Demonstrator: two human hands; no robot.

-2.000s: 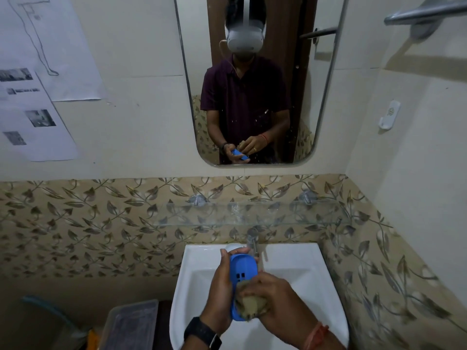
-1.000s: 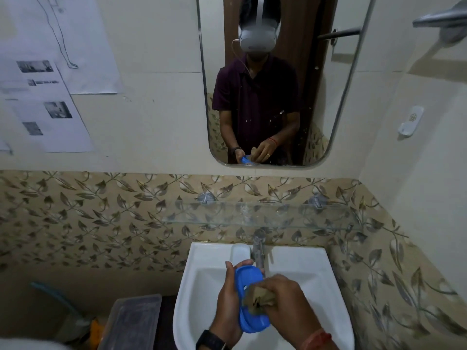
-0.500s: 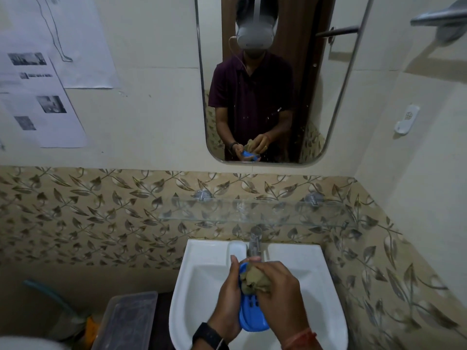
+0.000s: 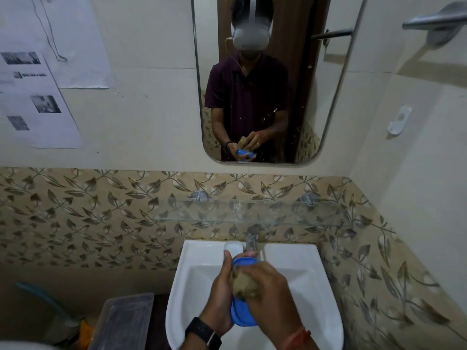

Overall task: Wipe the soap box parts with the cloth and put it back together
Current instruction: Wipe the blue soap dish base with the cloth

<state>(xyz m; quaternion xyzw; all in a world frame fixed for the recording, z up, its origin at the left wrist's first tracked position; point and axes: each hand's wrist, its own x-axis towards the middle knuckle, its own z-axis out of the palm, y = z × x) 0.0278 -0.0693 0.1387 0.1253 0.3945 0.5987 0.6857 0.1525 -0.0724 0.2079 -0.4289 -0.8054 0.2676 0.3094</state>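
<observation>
Cloth (image 4: 243, 284) slid lower on the soap box (image 4: 243, 315)

black watch (image 4: 203, 332), orange wrist thread (image 4: 296, 336)

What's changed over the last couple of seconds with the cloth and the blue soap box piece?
The right hand has rubbed the cloth up the blue soap box piece, from its near end toward its far end. Nothing was picked up or let go. The left hand still holds the piece over the sink.
</observation>
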